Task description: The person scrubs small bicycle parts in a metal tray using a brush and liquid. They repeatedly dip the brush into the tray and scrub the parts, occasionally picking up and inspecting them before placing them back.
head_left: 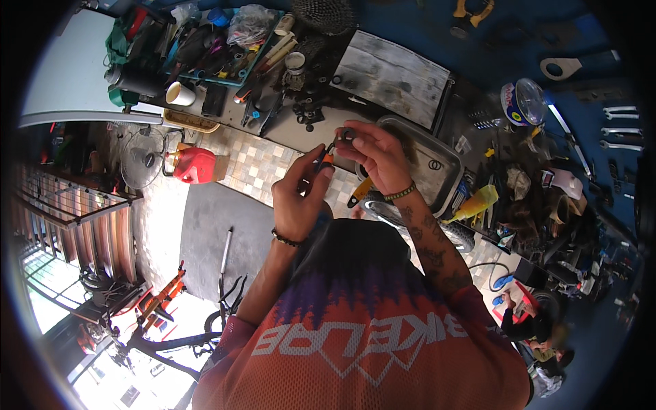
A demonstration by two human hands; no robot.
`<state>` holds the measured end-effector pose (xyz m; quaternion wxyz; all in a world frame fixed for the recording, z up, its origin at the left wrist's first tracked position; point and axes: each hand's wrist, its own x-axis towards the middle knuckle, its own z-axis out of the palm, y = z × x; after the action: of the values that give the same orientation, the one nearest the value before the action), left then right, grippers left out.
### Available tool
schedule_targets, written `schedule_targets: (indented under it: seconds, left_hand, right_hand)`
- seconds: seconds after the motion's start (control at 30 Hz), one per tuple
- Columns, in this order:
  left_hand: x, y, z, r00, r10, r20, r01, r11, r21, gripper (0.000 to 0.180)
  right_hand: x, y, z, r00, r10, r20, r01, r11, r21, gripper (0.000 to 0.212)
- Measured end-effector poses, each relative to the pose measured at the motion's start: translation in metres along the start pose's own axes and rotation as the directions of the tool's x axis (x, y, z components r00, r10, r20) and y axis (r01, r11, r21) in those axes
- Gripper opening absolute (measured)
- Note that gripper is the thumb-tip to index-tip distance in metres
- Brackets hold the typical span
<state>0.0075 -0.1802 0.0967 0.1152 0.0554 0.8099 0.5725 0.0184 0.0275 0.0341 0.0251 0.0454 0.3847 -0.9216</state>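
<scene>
In front of my chest, above the near edge of the workbench (pixel 273 147), both hands are raised close together. My left hand (pixel 301 198) is closed around a small tool with an orange and dark handle (pixel 328 160); its thin dark tip points up toward my right hand. Between the fingertips of my right hand (pixel 383 158) is a small dark ring-shaped part (pixel 347 134). The tool's tip is right by this part, but I cannot tell whether they touch. Fingers hide most of the tool.
A grey metal tray (pixel 447 181) lies beyond my right hand, beside a stained pale board (pixel 393 72). Small dark parts (pixel 311 113) and pliers (pixel 270 113) lie on the bench. A yellow bottle (pixel 478 203), a bicycle wheel (pixel 389 212) and another person (pixel 540 328) are to the right.
</scene>
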Motion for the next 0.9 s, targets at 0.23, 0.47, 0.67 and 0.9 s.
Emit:
schedule_targets:
  seconds: [0.23,0.47,0.67,0.9]
  left_hand:
    - [-0.005,0.021,0.014,0.99,0.095,0.106,-0.09,0.995,-0.05,0.044]
    - [-0.012,0.028,0.023,0.978,0.11,0.177,-0.104,0.994,-0.044,0.043]
    - [-0.018,0.029,0.028,0.973,0.098,0.21,-0.089,0.995,-0.049,0.043]
    - [-0.02,0.035,0.027,0.957,0.022,0.29,-0.021,1.0,-0.005,0.043]
  right_hand:
    - [-0.028,-0.021,-0.004,0.998,-0.07,0.005,0.07,0.998,0.003,0.044]
    - [-0.049,-0.034,-0.011,0.996,-0.084,-0.008,0.084,0.996,-0.041,0.044]
    - [-0.061,-0.043,-0.014,0.997,-0.078,-0.001,0.078,0.993,-0.09,0.044]
    - [-0.077,-0.056,-0.025,0.995,-0.098,0.012,0.096,0.935,-0.341,0.041]
